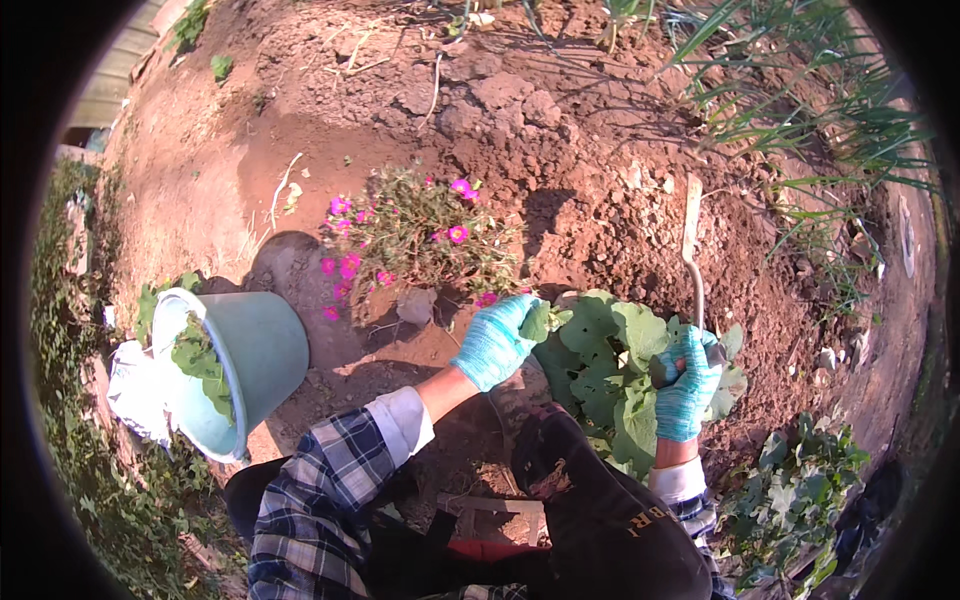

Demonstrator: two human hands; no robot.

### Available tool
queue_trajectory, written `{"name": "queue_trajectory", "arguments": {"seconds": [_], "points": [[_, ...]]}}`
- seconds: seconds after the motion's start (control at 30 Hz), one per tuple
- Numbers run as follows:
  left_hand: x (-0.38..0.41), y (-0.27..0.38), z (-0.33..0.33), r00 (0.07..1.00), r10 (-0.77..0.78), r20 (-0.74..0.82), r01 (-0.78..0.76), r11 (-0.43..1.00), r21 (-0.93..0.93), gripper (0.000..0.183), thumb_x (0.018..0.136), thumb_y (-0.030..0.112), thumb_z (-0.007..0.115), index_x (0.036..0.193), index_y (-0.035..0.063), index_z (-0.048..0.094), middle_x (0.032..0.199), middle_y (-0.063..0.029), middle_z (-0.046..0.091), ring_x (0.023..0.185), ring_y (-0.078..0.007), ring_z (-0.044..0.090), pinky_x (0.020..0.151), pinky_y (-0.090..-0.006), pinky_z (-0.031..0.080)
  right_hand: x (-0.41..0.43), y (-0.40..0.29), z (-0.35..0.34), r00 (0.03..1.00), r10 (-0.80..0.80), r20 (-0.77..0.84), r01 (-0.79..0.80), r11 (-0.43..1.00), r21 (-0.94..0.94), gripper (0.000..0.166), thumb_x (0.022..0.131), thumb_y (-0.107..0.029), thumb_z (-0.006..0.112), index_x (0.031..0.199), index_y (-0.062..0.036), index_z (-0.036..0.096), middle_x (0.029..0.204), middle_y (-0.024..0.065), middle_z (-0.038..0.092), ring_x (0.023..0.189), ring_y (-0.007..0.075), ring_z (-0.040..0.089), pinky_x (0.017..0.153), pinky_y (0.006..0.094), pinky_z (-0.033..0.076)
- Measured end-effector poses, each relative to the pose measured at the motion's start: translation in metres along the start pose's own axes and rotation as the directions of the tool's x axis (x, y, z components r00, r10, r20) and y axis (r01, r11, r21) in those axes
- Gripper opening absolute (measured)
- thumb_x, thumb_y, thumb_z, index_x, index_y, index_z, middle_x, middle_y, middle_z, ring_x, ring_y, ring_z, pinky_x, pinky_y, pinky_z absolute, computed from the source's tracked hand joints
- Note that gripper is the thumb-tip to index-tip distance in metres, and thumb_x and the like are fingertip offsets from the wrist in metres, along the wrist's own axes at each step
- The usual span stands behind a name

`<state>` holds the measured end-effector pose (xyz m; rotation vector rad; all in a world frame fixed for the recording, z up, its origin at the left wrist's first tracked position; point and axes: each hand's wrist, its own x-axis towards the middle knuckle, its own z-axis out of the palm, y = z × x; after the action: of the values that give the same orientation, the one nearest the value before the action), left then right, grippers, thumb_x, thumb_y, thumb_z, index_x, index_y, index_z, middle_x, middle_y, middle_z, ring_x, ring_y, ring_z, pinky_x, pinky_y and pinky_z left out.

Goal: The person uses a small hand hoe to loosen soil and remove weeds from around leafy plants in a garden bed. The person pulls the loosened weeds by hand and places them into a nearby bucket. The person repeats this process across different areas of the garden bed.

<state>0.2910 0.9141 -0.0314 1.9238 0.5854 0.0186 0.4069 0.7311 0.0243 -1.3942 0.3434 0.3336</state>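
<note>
My left hand (498,341), in a teal knit glove, pinches a small green leaf (537,322) at the left side of a broad-leaved plant (598,337). Some of the plant's leaves have small holes. On its right side my right hand (688,382), gloved alike, is closed around the handle of a hand tool with a bent metal shank and a narrow flat blade (691,217). The blade points away from me over the loose soil. Leaves partly hide the right hand's fingers. Just beyond my left hand grows a low plant with pink flowers (420,232).
A pale blue plastic bucket (266,352) lies tipped on its side at the left, with leaves (201,360) at its mouth. Long green blades of a grassy plant (817,127) stand at the upper right. A leafy plant (795,495) grows at the lower right, near a wooden edge (885,360).
</note>
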Motion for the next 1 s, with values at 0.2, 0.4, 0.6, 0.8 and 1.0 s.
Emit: {"name": "queue_trajectory", "arguments": {"seconds": [0.2,0.4,0.6,0.8,1.0], "points": [[-0.11,0.089,-0.208,0.888,0.3,-0.348,-0.158,0.911,0.381,0.034,0.078,-0.001,0.051,0.112,0.0037,0.05,0.101,-0.0112,0.058,0.085,-0.0197,0.059,0.074,-0.0285,0.046,-0.005,0.004,-0.014,0.988,-0.123,0.093,0.105,0.979,0.174,0.024,0.083,-0.015,0.054,0.063,-0.0114,0.041,0.05,-0.0063,0.029,0.038,0.0028,0.023,0.033,0.018,0.019],[-0.291,-0.032,-0.324,0.784,-0.023,-0.62,0.545,0.504,0.67,0.053,0.078,0.021,0.058,0.123,0.0016,0.038,0.105,-0.0208,0.055,0.093,-0.027,0.056,0.078,-0.0345,0.045,-0.038,0.014,-0.009,0.973,0.036,0.228,-0.048,0.998,0.049,0.03,0.082,-0.015,0.055,0.059,-0.0123,0.036,0.051,-0.0063,0.03,0.039,0.0039,0.024,0.035,0.0191,0.021],[-0.261,-0.013,-0.309,0.644,-0.09,-0.76,0.562,0.729,0.39,0.025,0.077,0.02,0.057,0.1,0.0111,0.059,0.09,-0.0152,0.057,0.087,-0.0316,0.053,0.085,-0.0382,0.039,0.015,-0.004,-0.054,0.948,-0.166,0.27,0.227,0.95,-0.216,0.03,0.083,-0.017,0.055,0.058,-0.012,0.04,0.049,-0.0058,0.034,0.037,0.0038,0.029,0.034,0.0188,0.024],[-0.286,-0.012,-0.295,0.703,-0.064,-0.708,0.539,0.698,0.471,0.069,0.067,0.015,0.063,0.128,0.0056,0.032,0.128,-0.0199,0.034,0.118,-0.0344,0.034,0.099,-0.037,0.03,-0.047,-0.007,-0.015,0.956,-0.18,0.231,0.246,0.921,-0.301,0.027,0.082,-0.016,0.055,0.059,-0.0117,0.041,0.05,-0.0058,0.036,0.039,0.0041,0.03,0.036,0.019,0.026],[-0.337,-0.025,-0.282,0.548,-0.068,-0.834,0.428,0.879,0.21,0.059,0.069,0.016,0.06,0.122,0.0023,0.04,0.126,-0.0219,0.037,0.115,-0.0344,0.038,0.097,-0.0366,0.033,-0.06,-0.002,-0.013,0.952,-0.169,0.256,0.254,0.901,-0.352,0.026,0.082,-0.015,0.055,0.061,-0.0114,0.042,0.052,-0.0058,0.037,0.041,0.0044,0.031,0.038,0.0192,0.027]]}}
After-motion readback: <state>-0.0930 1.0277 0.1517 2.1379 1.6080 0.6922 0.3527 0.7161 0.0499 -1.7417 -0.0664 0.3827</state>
